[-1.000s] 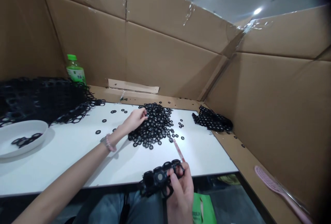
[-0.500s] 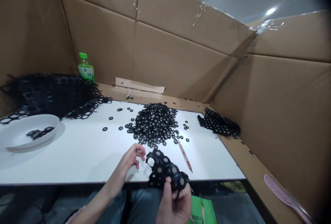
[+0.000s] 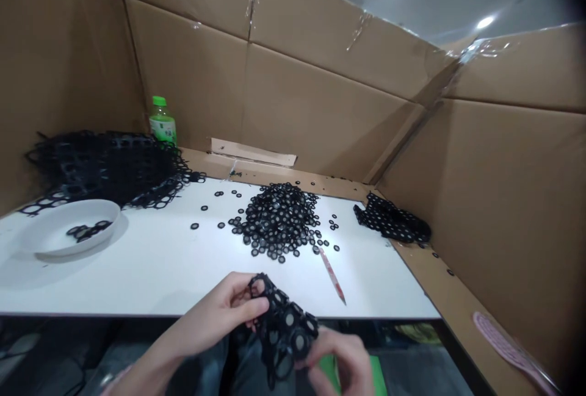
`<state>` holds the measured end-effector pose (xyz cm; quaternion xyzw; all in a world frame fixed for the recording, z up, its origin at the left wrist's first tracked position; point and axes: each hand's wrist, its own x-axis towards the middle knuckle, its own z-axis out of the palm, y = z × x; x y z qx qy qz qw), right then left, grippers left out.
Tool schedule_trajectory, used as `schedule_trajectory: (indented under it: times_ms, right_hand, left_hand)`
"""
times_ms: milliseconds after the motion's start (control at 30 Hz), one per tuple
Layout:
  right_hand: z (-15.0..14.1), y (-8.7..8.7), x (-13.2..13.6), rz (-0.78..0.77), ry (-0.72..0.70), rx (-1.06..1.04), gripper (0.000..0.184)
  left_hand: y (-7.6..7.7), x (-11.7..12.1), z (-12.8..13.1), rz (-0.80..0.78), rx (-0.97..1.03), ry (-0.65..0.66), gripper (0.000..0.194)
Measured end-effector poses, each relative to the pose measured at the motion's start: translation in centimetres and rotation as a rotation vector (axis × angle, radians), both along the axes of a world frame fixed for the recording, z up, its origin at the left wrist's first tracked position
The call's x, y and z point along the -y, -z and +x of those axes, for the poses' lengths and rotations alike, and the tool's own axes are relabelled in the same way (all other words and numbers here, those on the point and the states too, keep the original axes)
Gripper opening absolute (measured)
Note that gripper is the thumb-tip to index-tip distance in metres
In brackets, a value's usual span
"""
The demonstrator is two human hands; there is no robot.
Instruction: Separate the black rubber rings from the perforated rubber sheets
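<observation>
Between my hands, over the table's front edge, is a crumpled black sheet of rings [image 3: 289, 320] with pale round centres. My left hand [image 3: 229, 306] pinches its upper left corner between thumb and fingers. At its lower right, my right hand [image 3: 341, 356] grips the edge with bent fingers, somewhat blurred. A loose strip with open holes dangles from the sheet's underside. Beyond my hands, a heap of loose black rings [image 3: 280, 218] lies on the white table [image 3: 151, 274], with single rings scattered around it. A pointed tool with red marks [image 3: 332, 275] lies just right of the heap.
A white bowl [image 3: 34, 225] holding a few black pieces stands at left. Behind it are a pile of black punched webbing [image 3: 107, 164] and a green-capped bottle [image 3: 163, 122]. A folded perforated black sheet [image 3: 392, 219] lies right. Cardboard walls enclose the table; a pink brush [image 3: 506, 341] rests at right.
My left hand has moved right and closed on the sheet's upper left corner. My right hand has shifted right along the sheet, now gripping its lower right edge. The view has shifted slightly.
</observation>
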<state>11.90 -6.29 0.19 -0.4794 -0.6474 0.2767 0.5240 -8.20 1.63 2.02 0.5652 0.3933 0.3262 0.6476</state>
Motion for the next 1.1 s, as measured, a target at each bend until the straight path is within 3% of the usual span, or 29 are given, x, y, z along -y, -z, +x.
schedule_trajectory:
  times_ms: [133, 233, 333, 467, 633, 700, 800, 867, 933, 1000, 1100]
  right_hand:
    - [2.1, -2.6, -2.0, -0.026, -0.018, -0.091, 0.015]
    - [2.2, -4.4, -3.8, -0.145, -0.130, 0.074, 0.039]
    - [1.6, -6.5, -4.6, -0.185, -0.169, 0.236, 0.040]
    - [-0.8, -7.8, -3.8, -0.233, -0.481, 0.138, 0.057]
    - [-3.8, -6.0, -2.0, -0.370, -0.399, -0.058, 0.012]
    - [-4.4, -4.9, -1.2, -0.454, -0.496, -0.241, 0.013]
    - [-5.4, -3.2, 0.2, -0.555, -0.577, -0.561, 0.038]
    - [-6.0, -2.0, 1.4, -0.574, -0.476, -0.636, 0.044]
    - [-6.6, -0.8, 2.9, -0.558, -0.281, -0.648, 0.039]
    - [-7.1, 0.4, 4.3, -0.524, -0.093, -0.675, 0.033]
    - [-7.6, 2.3, 6.3, -0.476, 0.034, -0.674, 0.031]
  left_hand:
    - [0.2, 0.4, -0.4, 0.183, -0.101, -0.096, 0.035]
    - [-0.9, 0.4, -1.0, 0.272, -0.182, -0.066, 0.030]
    - [-2.7, 0.3, -1.8, 0.316, -0.205, 0.110, 0.028]
    - [-4.5, 0.7, -1.8, 0.275, -0.101, 0.388, 0.040]
    - [-5.3, 2.1, -1.7, 0.305, -0.138, 0.195, 0.041]
    - [-5.5, 2.6, -1.8, 0.307, -0.141, 0.162, 0.038]
    - [-5.2, 3.3, -1.8, 0.342, -0.081, 0.122, 0.038]
    - [-4.7, 3.5, -1.7, 0.379, -0.041, 0.085, 0.038]
    - [-3.9, 3.8, -1.7, 0.411, -0.051, 0.053, 0.037]
    - [-3.0, 4.2, -1.8, 0.454, -0.139, 0.062, 0.035]
    - [-1.7, 5.8, -2.5, 0.602, -0.321, 0.056, 0.023]
